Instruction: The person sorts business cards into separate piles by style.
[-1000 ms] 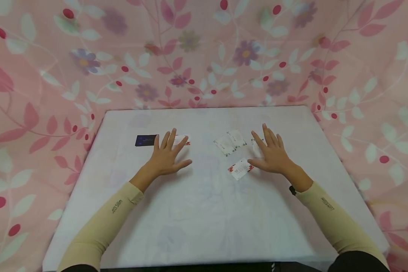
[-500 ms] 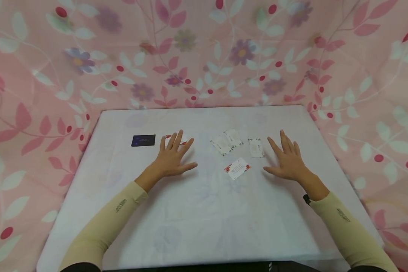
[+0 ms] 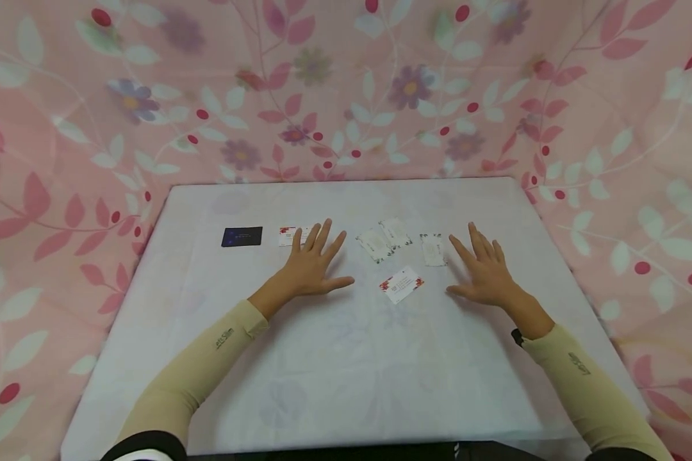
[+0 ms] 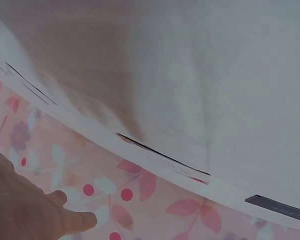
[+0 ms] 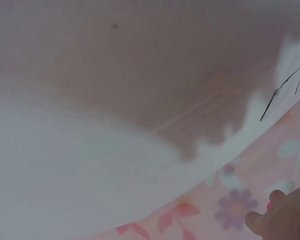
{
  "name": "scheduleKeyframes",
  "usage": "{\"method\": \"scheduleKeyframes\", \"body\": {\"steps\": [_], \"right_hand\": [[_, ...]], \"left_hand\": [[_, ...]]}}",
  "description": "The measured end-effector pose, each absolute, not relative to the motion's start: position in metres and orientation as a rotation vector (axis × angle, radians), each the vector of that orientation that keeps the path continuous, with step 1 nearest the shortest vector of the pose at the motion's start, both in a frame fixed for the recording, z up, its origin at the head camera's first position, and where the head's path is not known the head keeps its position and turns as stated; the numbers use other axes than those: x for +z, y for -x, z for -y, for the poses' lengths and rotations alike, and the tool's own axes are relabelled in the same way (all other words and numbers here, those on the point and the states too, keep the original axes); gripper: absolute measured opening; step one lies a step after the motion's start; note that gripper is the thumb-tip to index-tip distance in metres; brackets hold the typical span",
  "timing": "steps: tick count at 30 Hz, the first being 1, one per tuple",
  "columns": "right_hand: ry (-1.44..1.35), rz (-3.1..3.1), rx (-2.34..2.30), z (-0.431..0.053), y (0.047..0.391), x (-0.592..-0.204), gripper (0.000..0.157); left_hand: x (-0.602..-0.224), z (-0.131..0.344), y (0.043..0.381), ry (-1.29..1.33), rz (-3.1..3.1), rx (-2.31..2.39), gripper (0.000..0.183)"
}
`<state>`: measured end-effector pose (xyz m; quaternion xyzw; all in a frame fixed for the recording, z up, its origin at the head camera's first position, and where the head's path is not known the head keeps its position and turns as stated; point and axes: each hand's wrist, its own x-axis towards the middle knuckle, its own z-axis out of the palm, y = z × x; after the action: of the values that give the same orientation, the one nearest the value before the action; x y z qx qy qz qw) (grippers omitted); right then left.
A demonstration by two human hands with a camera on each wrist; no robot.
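We locate cards (image 3: 401, 285) toward the far edge of the white table (image 3: 346, 384) (floral cloth (image 3: 346, 70) behind); left hand (image 3: 310, 270) and right hand (image 3: 487, 274) hover, fingers spread.

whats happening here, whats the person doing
A person's left hand and right hand are spread above a white table, gripping nothing. The left hand partly hides a red-trimmed card from the head camera; a dark card lies left of that. The right hand is just right of a pale card. Two more pale cards lie close together between the hands, with a second red-trimmed card below them in the head view.
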<state>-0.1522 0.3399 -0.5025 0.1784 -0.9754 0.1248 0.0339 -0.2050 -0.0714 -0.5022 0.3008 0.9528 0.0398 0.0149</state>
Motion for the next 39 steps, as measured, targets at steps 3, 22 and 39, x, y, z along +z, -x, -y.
{"method": "scheduleKeyframes", "body": {"steps": [3, 22, 39], "right_hand": [[-0.581, 3.013, 0.389, -0.333, 0.155, -0.504, 0.114], [-0.882, 3.078, 0.548, -0.269, 0.175, -0.507, 0.068], [-0.959, 3.126, 0.708, -0.249, 0.186, -0.512, 0.056]], "left_hand": [[-0.503, 0.060, 0.202, -1.006, -2.932, 0.144, 0.107], [-0.510, -0.009, 0.183, -1.160, -2.827, 0.090, 0.108], [-0.512, -0.025, 0.192, -1.146, -2.705, 0.028, 0.077]]}}
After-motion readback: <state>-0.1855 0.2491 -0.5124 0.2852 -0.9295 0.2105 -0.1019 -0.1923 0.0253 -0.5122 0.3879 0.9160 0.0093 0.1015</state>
